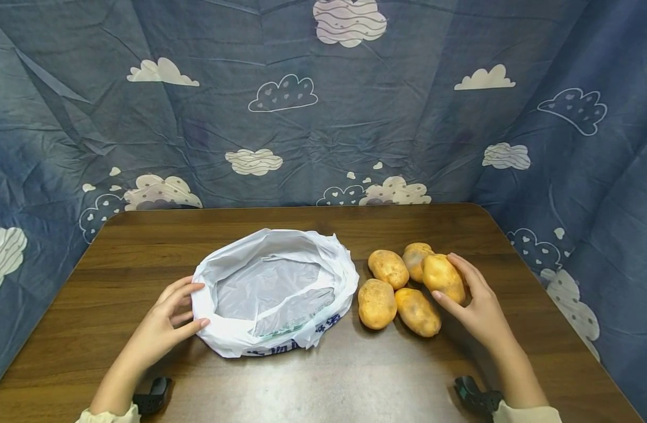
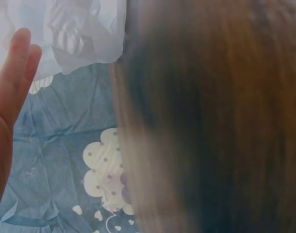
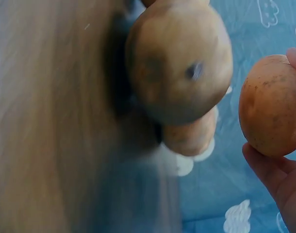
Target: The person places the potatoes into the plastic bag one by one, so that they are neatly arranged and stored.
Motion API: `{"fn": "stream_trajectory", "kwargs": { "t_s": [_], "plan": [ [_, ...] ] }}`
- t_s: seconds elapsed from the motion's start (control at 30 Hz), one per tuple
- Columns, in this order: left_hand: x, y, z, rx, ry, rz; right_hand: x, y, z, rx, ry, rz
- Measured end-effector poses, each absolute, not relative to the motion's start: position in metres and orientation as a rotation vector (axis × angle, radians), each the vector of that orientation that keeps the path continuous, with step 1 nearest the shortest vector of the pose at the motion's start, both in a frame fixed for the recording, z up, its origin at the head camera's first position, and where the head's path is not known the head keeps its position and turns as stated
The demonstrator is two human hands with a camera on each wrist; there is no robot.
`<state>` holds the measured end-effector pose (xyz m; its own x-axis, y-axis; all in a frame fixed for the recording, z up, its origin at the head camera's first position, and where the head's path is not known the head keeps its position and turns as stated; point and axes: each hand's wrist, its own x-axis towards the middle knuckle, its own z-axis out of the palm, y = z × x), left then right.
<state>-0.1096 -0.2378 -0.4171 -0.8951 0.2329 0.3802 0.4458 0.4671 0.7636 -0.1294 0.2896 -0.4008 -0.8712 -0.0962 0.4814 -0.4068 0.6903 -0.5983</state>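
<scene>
My right hand (image 1: 479, 308) holds a yellow-brown potato (image 1: 442, 277) between thumb and fingers. In the right wrist view, that potato (image 3: 271, 106) is raised off the table, the fingers (image 3: 269, 170) around its sides. Close by on the table lie several more potatoes (image 1: 376, 304), one large and near in the right wrist view. To their left sits a white plastic bag (image 1: 336, 249), its wide mouth facing up and edges folded outward. The left hand (image 1: 162, 320) rests against the bag's left rim, index finger and thumb spread apart. Its straight fingers (image 2: 17, 63) overlap the bag in the left wrist view.
Everything stands on a dark brown wooden table (image 1: 323, 388). A blue curtain (image 1: 212, 129) with white clouds hangs behind it and along the right side. Black wrist devices (image 1: 153, 396) are worn on both arms.
</scene>
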Motion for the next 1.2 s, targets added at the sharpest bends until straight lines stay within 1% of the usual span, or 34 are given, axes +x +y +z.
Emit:
{"fn": "stream_trajectory", "kwargs": {
  "t_s": [0.27, 0.37, 0.47, 0.6, 0.77, 0.9, 1.2],
  "plan": [
    [-0.11, -0.238, -0.418, -0.59, -2.49, -1.399, -0.121, 0.246, -0.36, 0.5, -2.444, 1.057],
    [-0.11, -0.239, -0.418, -0.59, -2.49, -1.398, -0.122, 0.232, -0.353, 0.547, -2.436, 1.1],
    [-0.11, -0.239, -0.418, -0.594, -2.49, -1.401, -0.128, 0.223, -0.354, 0.617, -2.412, 1.14],
    [-0.11, -0.238, -0.419, -0.596, -2.492, -1.399, -0.141, 0.218, -0.366, 0.696, -2.382, 1.135],
    [-0.11, -0.239, -0.418, -0.596, -2.495, -1.392, -0.155, 0.208, -0.377, 0.716, -2.41, 1.137],
    [-0.11, -0.239, -0.418, -0.601, -2.497, -1.389, -0.16, 0.192, -0.377, 0.75, -2.435, 1.201],
    [-0.11, -0.238, -0.417, -0.596, -2.501, -1.392, -0.175, 0.151, -0.38, 0.952, -2.44, 1.212]
  ]
}}
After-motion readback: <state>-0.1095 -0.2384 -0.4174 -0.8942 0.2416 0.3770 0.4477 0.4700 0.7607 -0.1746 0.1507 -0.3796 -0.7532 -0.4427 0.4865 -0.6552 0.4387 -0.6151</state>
